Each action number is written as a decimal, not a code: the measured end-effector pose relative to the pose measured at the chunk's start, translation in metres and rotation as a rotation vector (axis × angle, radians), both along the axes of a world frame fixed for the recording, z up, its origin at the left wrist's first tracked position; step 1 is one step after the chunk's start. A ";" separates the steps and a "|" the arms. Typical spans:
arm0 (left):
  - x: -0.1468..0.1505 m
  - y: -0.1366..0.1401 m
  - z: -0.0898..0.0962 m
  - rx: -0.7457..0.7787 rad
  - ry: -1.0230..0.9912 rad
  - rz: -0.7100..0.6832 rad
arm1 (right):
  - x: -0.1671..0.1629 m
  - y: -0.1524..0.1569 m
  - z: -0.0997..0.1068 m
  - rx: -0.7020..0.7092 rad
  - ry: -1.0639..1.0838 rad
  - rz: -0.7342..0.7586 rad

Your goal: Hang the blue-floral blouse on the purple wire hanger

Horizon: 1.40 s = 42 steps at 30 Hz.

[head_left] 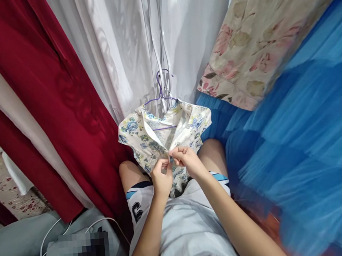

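- Floral blouse [153, 151] hangs in the middle of the scene, its lower part dropping near, between the person's thighs.
- Blue tulle [307, 133] fills the right side, red cloth [47, 106] runs down the left, and white fabric [117, 49] hangs on the far side, beyond the blouse.
- Pink-flowered cloth [242, 51] hangs at the far right, partly over the tulle.
- White shorts [147, 197] with a dark number show near, beside the blouse's lower end.
- As for handling, the blouse looks light, soft and limp, with enough grip not to slip; a hard tug would likely pucker the thin front. The front edges just below the V of the neckline seem the best hold, taken in a light pinch.
- Purple hanger [161, 94] spreads the shoulders from inside, though the blouse may swing if pulled.
- Both hands are closed on it: the left hand [162, 178] pinches the front edge, and the right hand [185, 160] pinches just beside it, slightly farther off.
- Any button between the fingertips is too small to tell.
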State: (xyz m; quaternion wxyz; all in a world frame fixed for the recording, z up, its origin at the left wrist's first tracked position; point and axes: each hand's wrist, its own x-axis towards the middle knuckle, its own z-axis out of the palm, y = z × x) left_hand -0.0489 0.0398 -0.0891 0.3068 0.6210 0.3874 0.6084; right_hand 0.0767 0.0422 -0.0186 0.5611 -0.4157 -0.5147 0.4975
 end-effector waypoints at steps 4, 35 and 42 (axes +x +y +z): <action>-0.002 -0.002 0.005 -0.013 0.130 -0.058 | 0.007 0.034 0.048 0.119 0.104 -0.045; -0.046 0.116 0.187 0.658 0.279 0.329 | -0.006 0.079 0.048 0.312 -0.104 -0.328; -0.132 0.175 0.131 0.368 -0.010 0.759 | -0.017 0.053 0.031 0.268 -0.221 -0.254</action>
